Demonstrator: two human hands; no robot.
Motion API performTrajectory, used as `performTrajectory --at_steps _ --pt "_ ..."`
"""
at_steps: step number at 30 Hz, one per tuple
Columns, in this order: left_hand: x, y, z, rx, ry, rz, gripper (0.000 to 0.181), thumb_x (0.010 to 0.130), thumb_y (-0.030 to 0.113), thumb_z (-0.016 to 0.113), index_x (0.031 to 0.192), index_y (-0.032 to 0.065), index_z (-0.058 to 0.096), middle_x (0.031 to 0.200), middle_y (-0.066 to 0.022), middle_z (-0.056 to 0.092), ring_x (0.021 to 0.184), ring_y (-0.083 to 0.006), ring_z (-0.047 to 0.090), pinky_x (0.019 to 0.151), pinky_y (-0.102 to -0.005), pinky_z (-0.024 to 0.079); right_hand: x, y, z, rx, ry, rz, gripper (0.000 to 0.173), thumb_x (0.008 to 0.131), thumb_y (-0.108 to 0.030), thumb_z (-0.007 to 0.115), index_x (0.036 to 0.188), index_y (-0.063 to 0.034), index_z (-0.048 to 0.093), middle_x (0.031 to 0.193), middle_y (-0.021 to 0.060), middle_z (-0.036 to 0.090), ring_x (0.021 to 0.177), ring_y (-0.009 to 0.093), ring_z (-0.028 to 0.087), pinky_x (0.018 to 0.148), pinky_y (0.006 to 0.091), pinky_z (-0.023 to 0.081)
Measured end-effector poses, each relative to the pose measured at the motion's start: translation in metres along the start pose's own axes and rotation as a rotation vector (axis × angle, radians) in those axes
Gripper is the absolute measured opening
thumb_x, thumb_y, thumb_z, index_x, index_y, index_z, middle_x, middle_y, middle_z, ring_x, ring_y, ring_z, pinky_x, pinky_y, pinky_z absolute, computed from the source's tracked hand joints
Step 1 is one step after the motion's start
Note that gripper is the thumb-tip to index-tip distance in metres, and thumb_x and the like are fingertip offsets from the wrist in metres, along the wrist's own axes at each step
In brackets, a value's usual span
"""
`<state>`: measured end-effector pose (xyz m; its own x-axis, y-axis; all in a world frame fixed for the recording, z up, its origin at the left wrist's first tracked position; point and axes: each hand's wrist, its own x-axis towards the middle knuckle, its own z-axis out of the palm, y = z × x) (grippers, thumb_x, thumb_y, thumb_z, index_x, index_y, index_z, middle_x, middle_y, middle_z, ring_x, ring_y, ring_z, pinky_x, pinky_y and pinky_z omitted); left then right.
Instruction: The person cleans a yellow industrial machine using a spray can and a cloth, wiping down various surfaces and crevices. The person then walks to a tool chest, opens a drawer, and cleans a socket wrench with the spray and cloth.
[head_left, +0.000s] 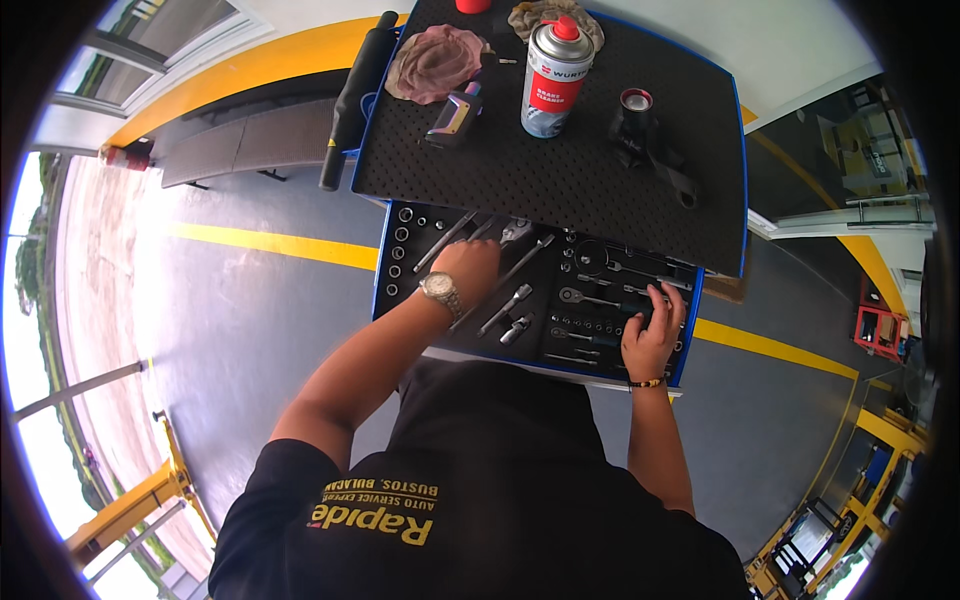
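Note:
An open drawer of a blue tool trolley (697, 300) lies before me, with tools in black foam. My left hand (466, 266) is over its left part, beside a ratchet head (516, 229) and a long extension bar (529, 256); its fingers are mostly hidden, so a grip cannot be made out. My right hand (654, 330) rests over the right part with fingers apart and nothing in it, close to the handle of a ratchet (574, 295). A column of sockets (398, 253) sits at the far left. A short extension bar (506, 309) and a universal joint (517, 328) lie between my hands.
On the trolley's black mat (480, 165) stand a Würth brake cleaner can (553, 90), a crumpled pink cloth (437, 64), a second rag (525, 13), a pistol-shaped device (455, 116) and a black strapped item (637, 127). The mat-covered top overhangs the drawer's back. A bench (247, 139) stands left.

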<state>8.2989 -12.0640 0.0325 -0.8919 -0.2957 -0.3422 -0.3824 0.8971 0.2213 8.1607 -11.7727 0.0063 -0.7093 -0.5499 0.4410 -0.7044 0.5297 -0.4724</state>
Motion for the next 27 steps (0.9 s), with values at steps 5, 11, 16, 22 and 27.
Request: performTrajectory --at_steps 5,11,16,22,27 --pt "-0.033 0.008 -0.009 -0.203 -0.003 0.15 0.02 0.087 0.012 0.056 0.105 0.0052 0.063 0.097 -0.0141 0.066 0.082 -0.0349 0.069 0.073 -0.0438 0.056 0.041 -0.05 0.031 0.332 -0.05 -0.232 0.037 0.076 0.005 0.061 0.112 -0.0005 0.062 0.106 0.0152 0.061 0.092 0.031 0.063 0.081 0.0385 0.053" --pt "-0.084 -0.013 -0.018 -1.191 -0.16 0.01 0.034 0.098 0.016 0.056 0.129 0.0015 0.058 0.081 -0.0061 0.065 0.072 -0.0178 0.067 0.066 -0.0323 0.054 0.081 -0.093 0.045 0.933 -0.411 -0.059 0.035 0.086 -0.009 0.066 0.12 -0.0011 0.058 0.108 0.0117 0.06 0.094 0.02 0.062 0.081 0.0349 0.053" --pt "-0.107 -0.023 -0.017 -1.753 -0.228 0.152 0.045 0.105 0.026 0.048 0.138 -0.0043 0.049 0.077 -0.0074 0.064 0.066 -0.0156 0.065 0.067 -0.0287 0.054 0.096 -0.151 0.06 1.541 -0.883 0.236 0.04 0.094 -0.017 0.067 0.128 -0.0007 0.052 0.105 0.0061 0.06 0.093 0.011 0.061 0.084 0.0292 0.055" --pt "-0.124 -0.022 -0.009 -1.893 -0.043 0.2 0.051 0.097 0.031 0.064 0.134 -0.0021 0.051 0.085 -0.0063 0.065 0.075 -0.0137 0.065 0.069 -0.0278 0.053 0.118 -0.18 0.07 1.279 -0.769 0.164 0.033 0.095 -0.015 0.067 0.123 -0.0005 0.055 0.091 0.0022 0.062 0.083 0.009 0.062 0.075 0.0238 0.054" --pt "-0.14 -0.023 0.025 -1.256 0.32 -0.391 0.028 0.086 0.017 0.077 0.101 0.0031 0.059 0.077 -0.0011 0.061 0.065 -0.0071 0.058 0.06 -0.0253 0.049 0.162 -0.195 0.099 1.095 -0.989 -0.132 0.062 0.087 -0.036 0.078 0.129 0.0025 0.054 0.109 0.0114 0.063 0.089 0.014 0.063 0.077 0.0305 0.055"
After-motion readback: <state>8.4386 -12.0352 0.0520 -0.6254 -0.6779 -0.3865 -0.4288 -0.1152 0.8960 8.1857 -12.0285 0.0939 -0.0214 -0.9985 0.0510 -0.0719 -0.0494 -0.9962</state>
